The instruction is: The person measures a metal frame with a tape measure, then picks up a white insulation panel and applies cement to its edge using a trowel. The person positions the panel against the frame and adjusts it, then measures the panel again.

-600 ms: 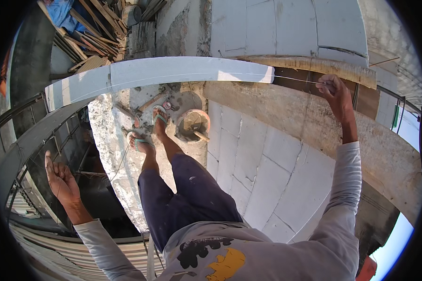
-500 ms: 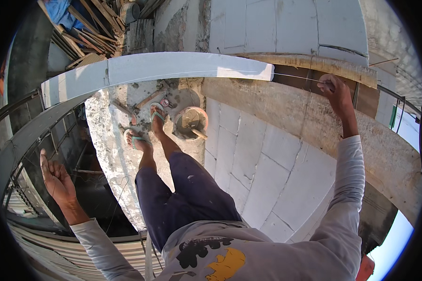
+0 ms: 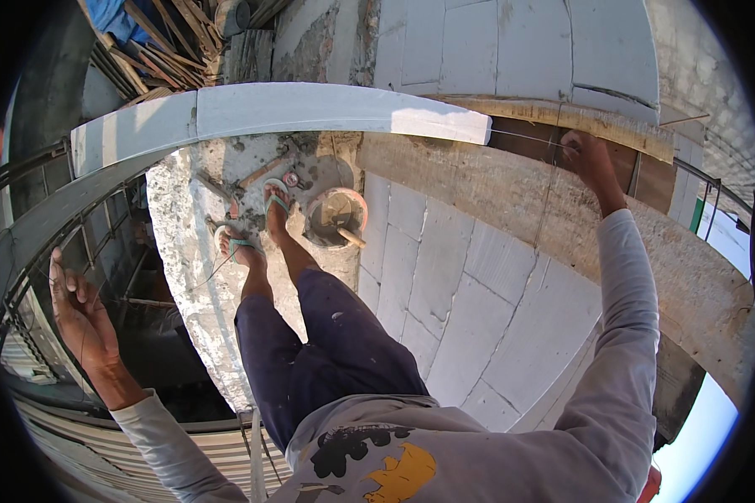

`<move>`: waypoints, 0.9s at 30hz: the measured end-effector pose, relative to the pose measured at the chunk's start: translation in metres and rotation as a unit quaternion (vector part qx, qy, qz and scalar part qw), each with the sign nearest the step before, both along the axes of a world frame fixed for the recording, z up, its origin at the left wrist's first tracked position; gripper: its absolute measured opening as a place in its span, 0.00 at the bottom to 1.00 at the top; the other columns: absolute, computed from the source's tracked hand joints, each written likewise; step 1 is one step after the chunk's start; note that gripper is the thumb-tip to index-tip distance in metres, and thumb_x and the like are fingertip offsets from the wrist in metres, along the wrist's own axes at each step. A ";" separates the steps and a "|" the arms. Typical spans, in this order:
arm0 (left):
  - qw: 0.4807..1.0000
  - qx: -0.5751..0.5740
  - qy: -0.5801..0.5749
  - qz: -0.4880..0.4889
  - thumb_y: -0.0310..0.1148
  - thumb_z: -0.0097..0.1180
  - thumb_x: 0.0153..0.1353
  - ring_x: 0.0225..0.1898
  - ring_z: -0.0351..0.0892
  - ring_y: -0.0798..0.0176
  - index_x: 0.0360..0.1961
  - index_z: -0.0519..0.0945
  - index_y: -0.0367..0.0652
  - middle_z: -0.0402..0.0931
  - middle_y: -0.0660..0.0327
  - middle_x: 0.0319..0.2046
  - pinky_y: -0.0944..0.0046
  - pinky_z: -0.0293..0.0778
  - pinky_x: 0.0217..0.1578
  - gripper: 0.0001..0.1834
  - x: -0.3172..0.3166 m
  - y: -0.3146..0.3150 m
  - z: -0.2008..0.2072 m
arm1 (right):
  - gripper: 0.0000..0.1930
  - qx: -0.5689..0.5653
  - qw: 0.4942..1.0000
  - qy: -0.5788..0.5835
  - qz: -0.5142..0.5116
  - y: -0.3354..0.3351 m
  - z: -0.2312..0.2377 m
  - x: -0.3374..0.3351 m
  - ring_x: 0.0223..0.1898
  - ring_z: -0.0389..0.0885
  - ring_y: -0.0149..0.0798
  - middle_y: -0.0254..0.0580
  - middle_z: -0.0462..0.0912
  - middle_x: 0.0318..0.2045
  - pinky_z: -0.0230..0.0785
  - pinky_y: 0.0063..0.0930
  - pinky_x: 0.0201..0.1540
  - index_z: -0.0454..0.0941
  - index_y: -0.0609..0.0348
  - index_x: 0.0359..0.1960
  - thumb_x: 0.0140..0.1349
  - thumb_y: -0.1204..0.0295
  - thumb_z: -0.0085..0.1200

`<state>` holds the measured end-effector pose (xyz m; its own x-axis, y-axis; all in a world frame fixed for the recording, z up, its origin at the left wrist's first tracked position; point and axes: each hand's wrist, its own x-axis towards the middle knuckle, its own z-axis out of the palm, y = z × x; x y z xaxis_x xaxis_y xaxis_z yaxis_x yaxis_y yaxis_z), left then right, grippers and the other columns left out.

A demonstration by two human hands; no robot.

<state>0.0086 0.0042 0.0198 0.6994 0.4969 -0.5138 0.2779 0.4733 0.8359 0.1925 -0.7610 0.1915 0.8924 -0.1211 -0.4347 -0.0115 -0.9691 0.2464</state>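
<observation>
A taut pale string (image 3: 524, 135) runs from the end of a row of light grey blocks (image 3: 302, 109) to my right hand (image 3: 590, 163), whose fingers are pinched on it beside a wooden board (image 3: 596, 120). Out at the left, my left hand (image 3: 85, 327) is raised with its index finger stretched and the others half curled. A thin dark strand of string (image 3: 214, 275) trails from it in a loose loop toward my feet. Fine line also crosses that palm; how it is wrapped there is hard to make out.
Between my sandalled feet and the block wall (image 3: 470, 293) stands a bucket of mortar (image 3: 335, 216) with a wooden handle sticking out. Tools (image 3: 260, 172) lie on the rough ledge (image 3: 184, 251). A dark drop with metal bars (image 3: 155, 335) is at the left; scrap timber (image 3: 172, 42) lies behind.
My left hand has shifted a little left and up. The right hand has moved slightly left and turned, still on the string. The view has tilted slightly.
</observation>
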 end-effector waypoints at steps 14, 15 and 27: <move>1.000 0.001 0.003 0.027 0.38 0.49 0.78 0.26 0.52 0.78 0.69 0.71 0.36 0.57 0.71 0.29 0.76 0.54 0.26 0.24 0.005 0.004 0.014 | 0.02 0.017 0.997 0.071 -0.038 -0.003 -0.003 0.011 0.32 0.86 0.33 0.40 0.86 0.27 0.76 0.31 0.38 0.82 0.61 0.29 0.56 0.79 0.63; 1.000 -0.001 -0.003 0.025 0.38 0.49 0.78 0.27 0.52 0.78 0.69 0.71 0.36 0.57 0.72 0.29 0.75 0.54 0.27 0.24 0.004 0.005 0.013 | 0.02 0.017 0.995 0.078 -0.056 -0.008 -0.001 0.010 0.32 0.85 0.32 0.39 0.86 0.27 0.75 0.30 0.37 0.82 0.61 0.29 0.56 0.79 0.63; 1.000 -0.013 -0.016 0.017 0.35 0.51 0.77 0.27 0.53 0.77 0.70 0.68 0.33 0.57 0.72 0.29 0.75 0.56 0.29 0.26 -0.002 0.009 0.017 | 0.05 -0.002 0.980 0.179 -0.086 -0.007 0.010 0.021 0.33 0.83 0.34 0.38 0.88 0.30 0.74 0.31 0.40 0.87 0.58 0.33 0.57 0.74 0.60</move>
